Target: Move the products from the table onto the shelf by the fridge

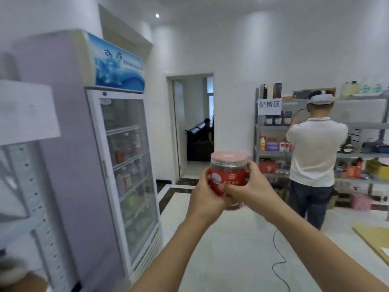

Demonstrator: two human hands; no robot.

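**One jar in mid-carry, not yet shelved**

Two forearms reach up from the bottom of the view. The left hand (207, 192) and right hand (252, 186) meet around a jar (228, 175) with a red label and a pale pink lid. The left fingers curl round its left side and base. The right thumb lies across the label, and the right fingers (251, 165) wrap the right side just under the lid. Both hands are clamped on the jar, which is upright in the air and touches nothing else.

This looks like the carrying leg for this one product: it is lifted but not yet placed. To the left of the left fingers stands the glass-door fridge (126, 165). Further left, at the edge of the view, is a pale perforated shelf (35, 197), probably the target. It is too blurred to show what it already holds.

Low to the right of the right fingers, a wooden table (374, 234) shows only a corner, so I cannot tell how many products remain.

Beyond the right fingers, another person (315, 154) stands facing stocked shelves on the far wall.
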